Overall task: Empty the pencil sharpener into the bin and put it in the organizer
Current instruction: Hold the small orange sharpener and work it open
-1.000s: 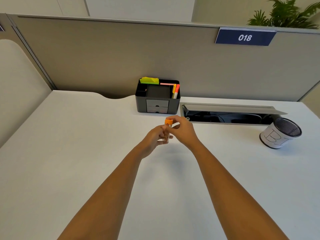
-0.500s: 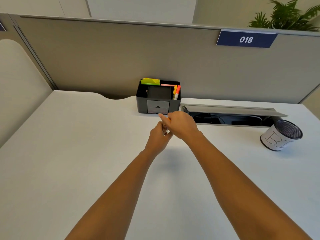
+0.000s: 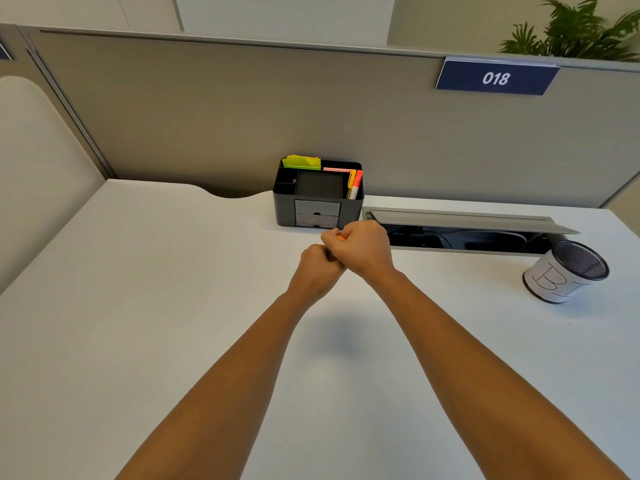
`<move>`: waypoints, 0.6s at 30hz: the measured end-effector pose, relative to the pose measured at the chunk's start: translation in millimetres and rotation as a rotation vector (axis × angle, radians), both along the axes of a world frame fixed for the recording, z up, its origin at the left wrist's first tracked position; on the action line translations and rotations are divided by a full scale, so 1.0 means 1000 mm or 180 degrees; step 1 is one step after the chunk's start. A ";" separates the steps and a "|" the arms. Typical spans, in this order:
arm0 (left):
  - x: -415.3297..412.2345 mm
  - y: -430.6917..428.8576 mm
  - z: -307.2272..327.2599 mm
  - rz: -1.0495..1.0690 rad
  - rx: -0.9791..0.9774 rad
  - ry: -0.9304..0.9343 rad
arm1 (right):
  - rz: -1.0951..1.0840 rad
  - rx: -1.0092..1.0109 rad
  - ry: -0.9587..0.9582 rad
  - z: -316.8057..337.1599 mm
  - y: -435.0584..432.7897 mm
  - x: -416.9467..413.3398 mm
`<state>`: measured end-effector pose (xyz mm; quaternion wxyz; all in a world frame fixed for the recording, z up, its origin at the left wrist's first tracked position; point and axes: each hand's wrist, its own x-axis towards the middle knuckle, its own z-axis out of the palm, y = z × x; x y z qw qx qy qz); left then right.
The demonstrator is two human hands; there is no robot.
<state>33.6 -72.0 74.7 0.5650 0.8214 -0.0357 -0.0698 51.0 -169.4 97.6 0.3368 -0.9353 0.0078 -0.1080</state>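
The pencil sharpener (image 3: pixel 341 238) shows only as a sliver of orange between my two fists, held above the white desk (image 3: pixel 173 306). My left hand (image 3: pixel 317 273) grips its lower part and my right hand (image 3: pixel 360 249) closes over its orange top. The black organizer (image 3: pixel 318 195) stands just beyond my hands against the partition, with green notes and markers in its compartments and two small drawers in front. The bin (image 3: pixel 564 271), a small mesh cup wrapped in white paper, sits at the right of the desk.
An open cable tray (image 3: pixel 467 230) with its grey lid raised runs between the organizer and the bin. A grey partition (image 3: pixel 242 116) closes the back of the desk, carrying a blue "018" sign (image 3: pixel 495 77). A plant (image 3: pixel 581 32) stands behind it.
The orange top was plainly visible one second ago; my right hand has since closed over it. Both hands have drifted slightly farther from me, toward the organizer.
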 end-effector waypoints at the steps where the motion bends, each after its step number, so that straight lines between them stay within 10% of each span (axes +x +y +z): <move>1: 0.000 0.001 0.002 -0.0123 -0.0122 0.0093 | 0.0002 0.0034 -0.0028 0.000 -0.001 0.000; 18: 0.003 0.001 -0.008 0.0205 -0.0136 0.0429 | 0.0764 -0.1322 -0.0196 0.004 0.000 0.001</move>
